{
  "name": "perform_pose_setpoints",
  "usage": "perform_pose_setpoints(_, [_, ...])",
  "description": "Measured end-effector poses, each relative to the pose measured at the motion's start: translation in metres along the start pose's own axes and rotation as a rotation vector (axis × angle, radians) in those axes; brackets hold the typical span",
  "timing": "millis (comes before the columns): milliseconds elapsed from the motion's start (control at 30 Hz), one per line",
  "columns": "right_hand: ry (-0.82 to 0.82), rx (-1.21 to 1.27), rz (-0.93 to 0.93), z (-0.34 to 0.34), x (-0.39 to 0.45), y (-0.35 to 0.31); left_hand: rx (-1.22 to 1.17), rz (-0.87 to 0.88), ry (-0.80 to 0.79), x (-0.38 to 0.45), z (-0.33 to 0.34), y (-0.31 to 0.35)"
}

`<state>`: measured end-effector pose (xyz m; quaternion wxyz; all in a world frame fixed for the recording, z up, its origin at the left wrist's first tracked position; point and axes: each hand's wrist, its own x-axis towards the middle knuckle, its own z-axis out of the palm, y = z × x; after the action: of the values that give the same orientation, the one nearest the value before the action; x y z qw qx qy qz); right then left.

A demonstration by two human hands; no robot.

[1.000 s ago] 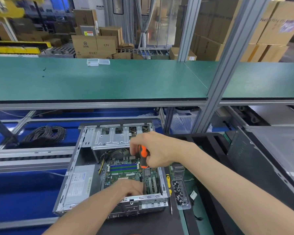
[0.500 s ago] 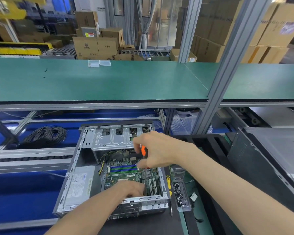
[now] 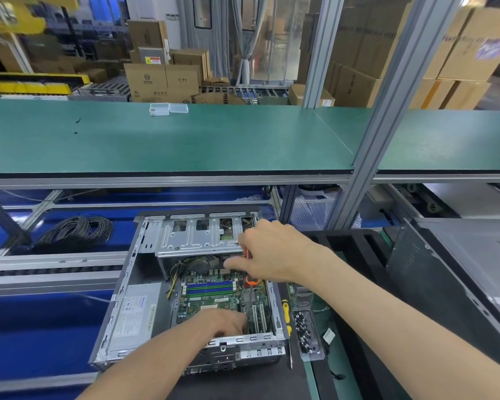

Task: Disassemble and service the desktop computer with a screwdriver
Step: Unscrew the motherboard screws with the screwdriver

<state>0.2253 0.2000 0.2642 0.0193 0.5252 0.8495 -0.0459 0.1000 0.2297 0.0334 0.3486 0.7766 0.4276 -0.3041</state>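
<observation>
Low centre of frame, the right hand (image 3: 267,252) grips the orange screwdriver (image 3: 250,280) over the motherboard (image 3: 214,298), apparently unscrewing it, while the left hand (image 3: 223,323), fingers hidden, steadies; next needs steady downward pressure.

bare metal computer case (image 3: 145,287), matt green shelf (image 3: 185,140), cardboard boxes (image 3: 162,79)

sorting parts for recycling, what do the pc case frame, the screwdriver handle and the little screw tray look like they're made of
Computer case: looks like bare sheet metal, dull silver-grey, with stamped slots and folded edges.
Screwdriver in the right hand: the handle seems orange plastic with black, possibly rubbery, bands; the shaft looks like thin metal.
Screw tray: apparently clear hard plastic, since the dark screws show through its walls.
</observation>
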Motion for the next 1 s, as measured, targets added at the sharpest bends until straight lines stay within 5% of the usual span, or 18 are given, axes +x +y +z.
perform_pose_setpoints(267, [-0.170,0.332,-0.169,-0.008,-0.005,0.008,0.031,0.019,0.026,0.010,0.003,-0.003])
perform_pose_setpoints(467, [-0.006,0.115,0.010,0.002,-0.002,0.006,0.063,0.041,0.026,0.014,0.001,-0.003])
perform_pose_setpoints(667, [-0.139,0.372,-0.095,-0.006,0.000,0.017,0.157,0.087,0.025,0.011,-0.002,0.000])
perform_pose_setpoints(1000, [0.046,0.338,0.090,0.021,0.003,0.042,0.080,-0.023,0.086,0.039,0.009,0.001])
